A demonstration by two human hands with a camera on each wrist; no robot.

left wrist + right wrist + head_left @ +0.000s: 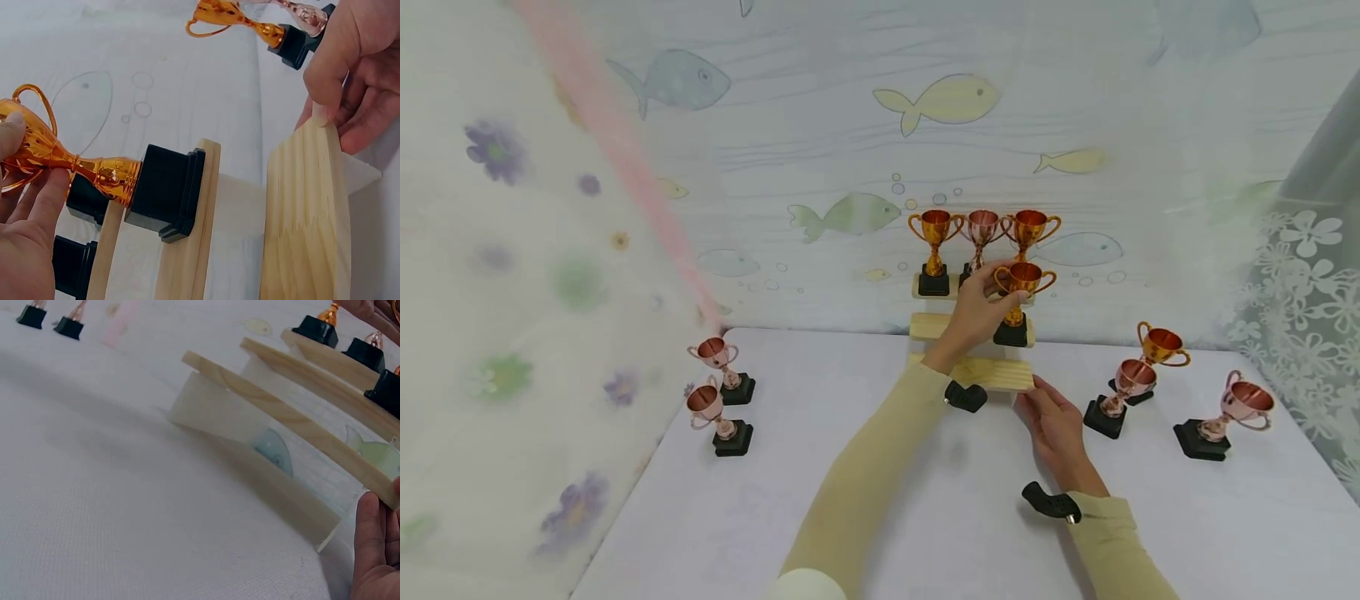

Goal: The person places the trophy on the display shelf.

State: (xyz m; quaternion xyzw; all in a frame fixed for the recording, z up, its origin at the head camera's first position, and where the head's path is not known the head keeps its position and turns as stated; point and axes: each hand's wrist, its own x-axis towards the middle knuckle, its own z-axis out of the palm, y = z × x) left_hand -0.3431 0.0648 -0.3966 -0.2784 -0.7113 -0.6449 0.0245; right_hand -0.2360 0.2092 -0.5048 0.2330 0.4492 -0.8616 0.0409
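My left hand (976, 312) holds a gold trophy cup (1025, 277) by its bowl, over the right part of a three-tier wooden display stand (1000, 375). In the left wrist view, the trophy's black base (164, 187) meets the middle board (187, 262). With thumb and fingers, my right hand (1056, 425) grips the right end of the lowest board (294, 425). On the top tier stand a gold trophy (935, 229), a rose-coloured trophy (982, 227) and another gold trophy (1030, 225), the bases of the latter two partly hidden.
Two rose-coloured trophies, a rear one (715, 354) and a front one (706, 404), stand at the table's left. On the right are a gold trophy (1162, 344) and two rose-coloured ones (1133, 379) (1246, 402). A fish-patterned curtain (820, 275) hangs behind the stand.
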